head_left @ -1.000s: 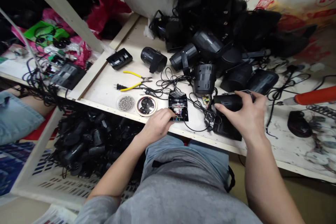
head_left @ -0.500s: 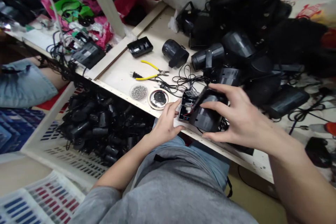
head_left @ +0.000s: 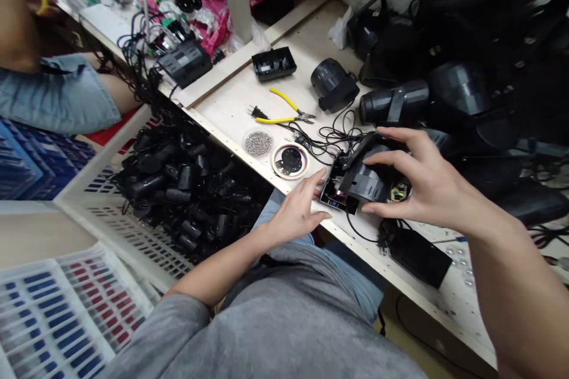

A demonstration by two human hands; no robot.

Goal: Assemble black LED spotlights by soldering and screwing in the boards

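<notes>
My right hand [head_left: 424, 186] has its thumb and fingers spread around a black cylindrical lamp housing [head_left: 367, 182], gripping it. The housing is tilted over an open black base [head_left: 336, 196] with wires and a small circuit board inside, so part of that interior is hidden. At the base's left corner, my left hand [head_left: 300, 206] holds the edge between its fingers and thumb. A small yellow part [head_left: 399, 192] shows beside the housing, under my right hand. Close to my left fingers lies a round dish [head_left: 290, 161] with a dark disc in it.
Yellow-handled cutters [head_left: 288, 111], a tub of screws [head_left: 258, 143] and a black cover [head_left: 274, 63] lie on the bench. Black lamps [head_left: 395, 100] are piled right. A black box [head_left: 418, 253] sits near the front edge. Below stands a crate [head_left: 95, 189] of black parts; another person sits left.
The view has shifted, so the bench appears farther right. The housing now leans further over the base, covering more of its inside. Both hands keep their places on the parts.
</notes>
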